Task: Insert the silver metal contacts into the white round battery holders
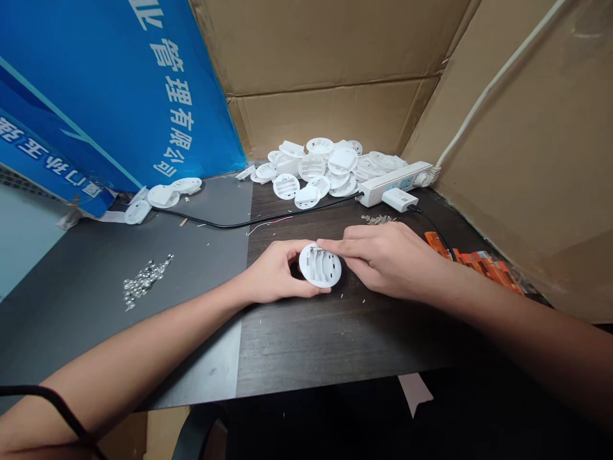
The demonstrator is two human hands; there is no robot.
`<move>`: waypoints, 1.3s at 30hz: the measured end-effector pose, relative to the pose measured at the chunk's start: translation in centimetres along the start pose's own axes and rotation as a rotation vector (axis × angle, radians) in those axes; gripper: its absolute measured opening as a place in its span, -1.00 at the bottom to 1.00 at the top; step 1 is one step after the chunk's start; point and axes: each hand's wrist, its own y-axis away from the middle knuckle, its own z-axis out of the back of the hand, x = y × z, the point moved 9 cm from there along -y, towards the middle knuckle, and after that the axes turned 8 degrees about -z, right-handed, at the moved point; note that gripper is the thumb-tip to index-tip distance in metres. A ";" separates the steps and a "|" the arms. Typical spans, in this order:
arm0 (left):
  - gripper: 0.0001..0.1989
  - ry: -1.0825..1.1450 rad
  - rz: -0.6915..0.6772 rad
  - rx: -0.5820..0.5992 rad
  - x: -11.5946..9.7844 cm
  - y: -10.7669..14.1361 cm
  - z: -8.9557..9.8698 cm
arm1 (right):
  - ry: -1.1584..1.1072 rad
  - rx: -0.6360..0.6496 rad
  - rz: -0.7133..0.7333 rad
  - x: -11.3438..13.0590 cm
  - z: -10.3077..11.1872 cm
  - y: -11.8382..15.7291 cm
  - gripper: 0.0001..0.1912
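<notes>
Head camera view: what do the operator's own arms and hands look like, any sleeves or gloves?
The left hand and right hand are bare, without gloves. No sleeve, watch or band shows on the left forearm or right forearm. A black cable crosses the left one at lower left.

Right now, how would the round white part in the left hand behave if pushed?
The round white part in the left hand looks like thin molded plastic: likely stiff and light for its size. Its circular rim could let it roll. The slim inner ribs may be fragile.
</notes>
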 end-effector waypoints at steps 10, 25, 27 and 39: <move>-0.62 -0.113 -0.016 0.007 -0.2 0.2 0.1 | 0.017 0.005 0.003 0.0 -0.1 0.2 -0.50; -0.62 -0.152 0.030 0.022 0.0 0.4 0.1 | 0.064 -0.046 0.027 0.3 -0.3 0.2 -0.54; -0.62 -0.135 0.057 0.021 0.3 0.4 0.1 | 0.019 -0.042 0.008 0.1 -0.4 0.1 -0.54; -0.64 -0.097 0.014 0.028 0.0 0.2 -0.1 | -0.226 -0.021 0.019 -0.4 -0.5 0.1 -0.53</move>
